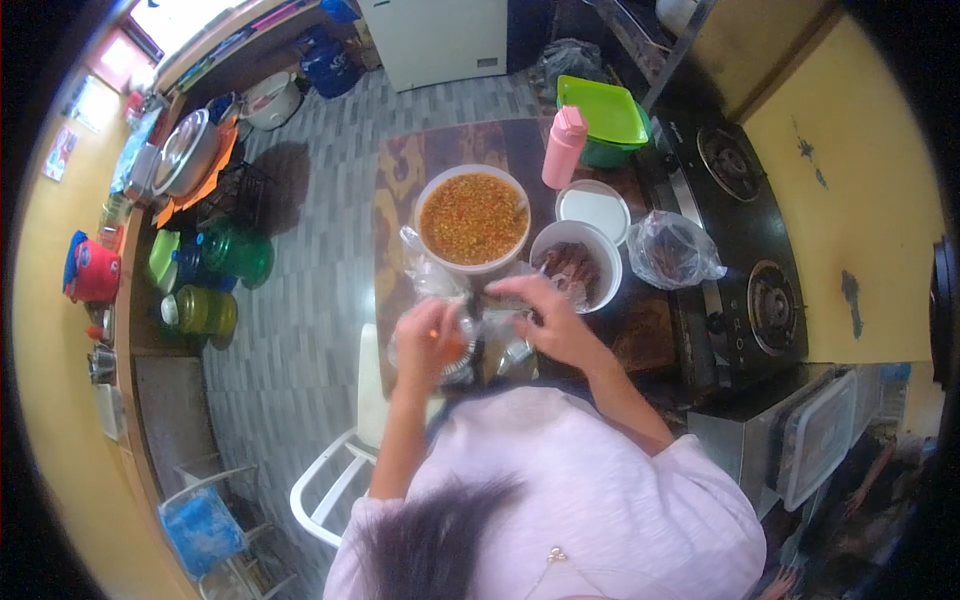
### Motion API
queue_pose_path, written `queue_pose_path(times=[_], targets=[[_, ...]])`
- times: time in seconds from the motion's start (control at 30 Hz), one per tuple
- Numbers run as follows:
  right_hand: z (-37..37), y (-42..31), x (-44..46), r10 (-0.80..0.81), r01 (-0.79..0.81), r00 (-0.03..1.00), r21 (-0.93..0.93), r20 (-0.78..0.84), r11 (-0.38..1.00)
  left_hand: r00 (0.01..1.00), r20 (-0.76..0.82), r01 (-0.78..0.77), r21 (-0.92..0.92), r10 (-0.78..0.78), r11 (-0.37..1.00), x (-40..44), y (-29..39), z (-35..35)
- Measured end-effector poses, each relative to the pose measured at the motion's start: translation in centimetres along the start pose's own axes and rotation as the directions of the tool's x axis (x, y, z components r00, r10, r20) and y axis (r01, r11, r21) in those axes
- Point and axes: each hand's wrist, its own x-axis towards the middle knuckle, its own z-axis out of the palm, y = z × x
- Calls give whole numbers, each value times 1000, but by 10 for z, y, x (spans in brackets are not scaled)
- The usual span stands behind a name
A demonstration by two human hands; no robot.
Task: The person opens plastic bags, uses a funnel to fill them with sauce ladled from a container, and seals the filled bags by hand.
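Note:
My left hand (pixel 425 335) is closed, with something small and orange at its fingers that I cannot make out. Beneath it is a small clear container (pixel 455 350) with orange contents. My right hand (pixel 545 315) has its fingers apart above clear plastic bags (pixel 515 350) and holds nothing visible. Beyond both hands stands a large white tub (pixel 473 219) full of orange-yellow chopped food. Right of it, a white bucket (pixel 612 262) holds dark brown pieces and some plastic. A clear plastic bag (pixel 425 270) lies near the tub's lower left edge.
On the wooden table (pixel 400 165) are a white lid (pixel 594 207), a pink bottle (pixel 565 148), a green container (pixel 605 115) and a plastic bag (pixel 672 250) with dark contents. A black stove (pixel 740 220) adjoins on the right. A white chair (pixel 330 490) stands at lower left.

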Motion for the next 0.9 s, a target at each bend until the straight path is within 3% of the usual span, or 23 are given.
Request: queue_pose_path(times=[0.07,0.17,0.3,0.37,0.47,0.57,0.67,0.77,0.9], targets=[[15,-8,-1,-17,-2,992,150,125,989,993,77,-100,134,90,986,0,9,5],[26,0,-6,85,-131,950,136,300,982,998,53,-37,15,36,999,1,19,3],[21,-10,-6,273,-341,928,279,255,898,999,33,-22,-96,26,995,1,19,3],[21,-4,-7,230,-274,954,249,191,929,998,37,-44,-201,52,979,0,7,9],[22,-3,-8,197,-227,968,212,154,950,994,65,-80,-112,87,990,-2,0,12],[24,-3,-9,192,-224,968,212,163,951,995,97,15,1,-15,1000,-3,5,10],[25,-4,-10,190,-218,972,221,141,951,974,145,172,4,-171,985,-5,5,8],[24,-8,-8,285,-312,950,309,130,898,961,102,275,-435,-257,857,-7,1,17],[29,-4,-9,374,-391,919,382,121,837,957,134,289,-504,-257,814,-7,3,15]])
